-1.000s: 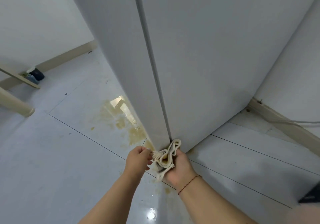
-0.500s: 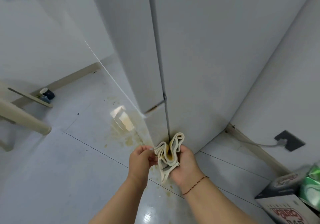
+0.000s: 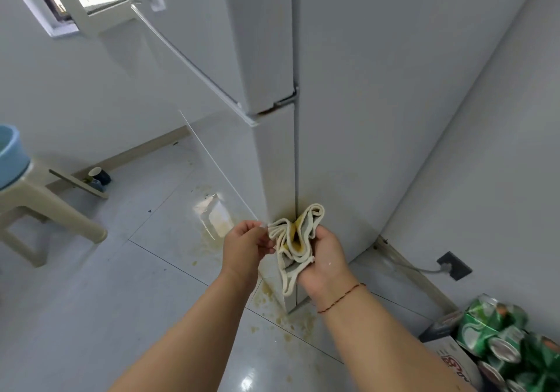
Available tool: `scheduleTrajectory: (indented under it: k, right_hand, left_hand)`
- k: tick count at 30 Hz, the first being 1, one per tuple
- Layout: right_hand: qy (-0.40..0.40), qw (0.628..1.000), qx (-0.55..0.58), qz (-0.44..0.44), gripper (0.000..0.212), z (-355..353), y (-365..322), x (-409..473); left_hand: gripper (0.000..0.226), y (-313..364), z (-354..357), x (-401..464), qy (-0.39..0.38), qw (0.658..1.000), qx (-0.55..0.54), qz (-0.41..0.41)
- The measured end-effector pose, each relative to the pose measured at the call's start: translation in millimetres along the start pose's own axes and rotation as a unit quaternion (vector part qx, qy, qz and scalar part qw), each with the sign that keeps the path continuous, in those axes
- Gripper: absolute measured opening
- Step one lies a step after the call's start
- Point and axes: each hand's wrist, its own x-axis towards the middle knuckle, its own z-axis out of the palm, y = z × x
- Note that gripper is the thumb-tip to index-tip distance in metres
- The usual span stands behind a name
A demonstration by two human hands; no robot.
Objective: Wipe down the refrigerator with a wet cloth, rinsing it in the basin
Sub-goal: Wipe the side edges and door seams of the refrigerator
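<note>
The white refrigerator stands ahead, its corner edge running down to a yellowish stain near the bottom. A cream cloth, crumpled and stained yellow in its folds, is held in front of that lower corner. My right hand grips the cloth from the right side. My left hand pinches the cloth's left edge. The blue basin sits on a beige plastic stool at the far left.
Yellow-brown splashes spot the glossy floor tiles around the refrigerator's base. A box of green cans stands at the lower right. A wall socket with a cable is by the right wall. A small dark cup sits near the skirting.
The view has tilted up and back, bringing the basin, window and cans into sight. Both hands stay on the cloth, now held higher in front of the refrigerator's lower corner.
</note>
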Motion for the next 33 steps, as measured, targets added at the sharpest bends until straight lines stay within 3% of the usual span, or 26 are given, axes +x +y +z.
scheduleTrajectory:
  k: [4, 8, 11, 15, 20, 24, 30, 33]
  right_hand:
    - [-0.055, 0.998, 0.008, -0.017, 0.055, 19, -16, -38]
    - [-0.085, 0.995, 0.02, -0.047, 0.034, 31, -22, -72]
    - [-0.118, 0.991, 0.011, -0.064, 0.045, 40, -24, -89]
    - [-0.138, 0.988, 0.003, -0.062, 0.059, 49, -24, -105]
    - [-0.149, 0.986, -0.051, -0.055, 0.069, 71, -13, -116]
    - [-0.187, 0.979, -0.074, -0.033, 0.07, 100, 6, -117]
    - [-0.136, 0.987, -0.073, -0.051, 0.071, 140, 44, -87]
    - [-0.081, 0.975, -0.183, -0.095, 0.069, 162, 69, -72]
  left_hand:
    - [0.013, 29, 5, -18, -0.044, 0.998, -0.036, 0.012]
    - [0.016, 50, 5, -33, -0.07, 0.998, -0.009, 0.003]
    - [0.016, 62, 2, -41, -0.061, 0.997, 0.002, -0.056]
    - [0.036, 86, -8, -53, -0.11, 0.986, 0.024, -0.121]
    - [0.032, 111, -28, -61, -0.151, 0.983, 0.039, -0.097]
    - [0.029, 135, -56, -60, -0.175, 0.981, -0.032, -0.078]
    - [0.037, 168, -100, -58, -0.147, 0.98, -0.125, -0.054]
    - [0.036, 185, -125, -56, -0.124, 0.978, -0.165, -0.03]
